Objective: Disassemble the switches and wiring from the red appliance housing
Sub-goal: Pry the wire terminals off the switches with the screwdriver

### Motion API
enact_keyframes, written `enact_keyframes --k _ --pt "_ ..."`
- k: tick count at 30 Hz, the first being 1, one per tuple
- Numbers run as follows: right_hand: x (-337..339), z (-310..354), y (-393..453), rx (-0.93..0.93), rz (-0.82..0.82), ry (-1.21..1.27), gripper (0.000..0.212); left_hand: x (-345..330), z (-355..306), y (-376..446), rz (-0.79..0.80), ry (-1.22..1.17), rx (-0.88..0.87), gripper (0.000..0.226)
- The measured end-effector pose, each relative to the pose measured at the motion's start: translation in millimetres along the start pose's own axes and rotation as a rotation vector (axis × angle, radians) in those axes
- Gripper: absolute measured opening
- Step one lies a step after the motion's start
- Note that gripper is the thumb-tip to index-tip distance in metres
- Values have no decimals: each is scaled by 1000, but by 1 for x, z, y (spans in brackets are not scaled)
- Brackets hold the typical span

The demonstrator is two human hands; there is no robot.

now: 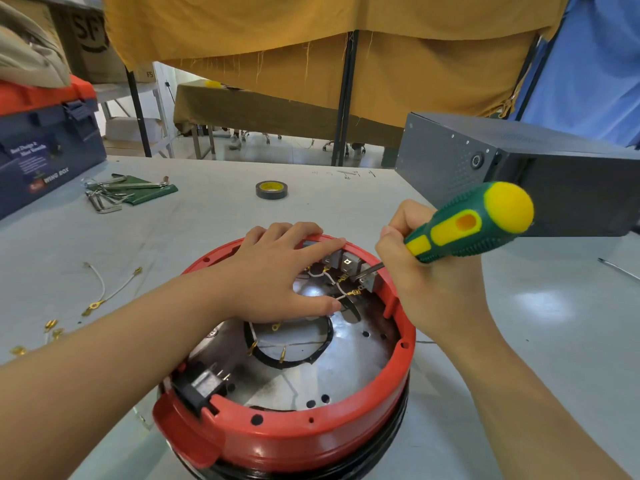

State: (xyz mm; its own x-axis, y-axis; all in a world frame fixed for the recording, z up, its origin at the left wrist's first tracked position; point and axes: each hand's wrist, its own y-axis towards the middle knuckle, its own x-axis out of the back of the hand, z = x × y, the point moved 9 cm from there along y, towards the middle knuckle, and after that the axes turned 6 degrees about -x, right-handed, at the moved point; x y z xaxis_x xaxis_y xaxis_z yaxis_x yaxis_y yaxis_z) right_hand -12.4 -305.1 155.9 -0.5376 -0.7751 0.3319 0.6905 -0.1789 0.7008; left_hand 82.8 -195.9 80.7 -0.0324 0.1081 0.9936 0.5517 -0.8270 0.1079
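The round red plastic appliance housing [311, 441] sits upturned on the pale grey worktable [207, 220], just in front of the person, its open underside showing a shiny metal base plate [346, 368]. It looks rigid and fairly bulky, probably stable enough under its own weight yet likely to turn if pried at, so the sound place to steady it is the thick rim. The small grey switch blocks [343, 263] clipped inside the far wall seem stiff but brittle at their tabs, and the thin white wires with brass terminals [341, 289] are limp and light; these I would pull by the metal terminal, not the strand.

The left hand [280, 271] lies spread over the far rim, fingers draped on the red edge and the thumb reaching down inside near the wires, pressing rather than gripping. The right hand [426, 271] is wrapped around the green and yellow screwdriver [467, 225], whose metal shaft reaches in among the switch blocks; whether the tip is seated in a screw or wedged at a clip I cannot tell.

A loose white wire with ring terminals [107, 289] lies on the table to the left, apart from the housing
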Motion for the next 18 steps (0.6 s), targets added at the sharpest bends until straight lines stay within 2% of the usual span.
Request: enact_keyframes --k 4,18 --pt "9 -2 1 -11 -61 -32 29 0 -1 0 6 10 6 84" --pt "7 -4 3 -24 -62 -49 26 0 -1 -1 17 4 6 84"
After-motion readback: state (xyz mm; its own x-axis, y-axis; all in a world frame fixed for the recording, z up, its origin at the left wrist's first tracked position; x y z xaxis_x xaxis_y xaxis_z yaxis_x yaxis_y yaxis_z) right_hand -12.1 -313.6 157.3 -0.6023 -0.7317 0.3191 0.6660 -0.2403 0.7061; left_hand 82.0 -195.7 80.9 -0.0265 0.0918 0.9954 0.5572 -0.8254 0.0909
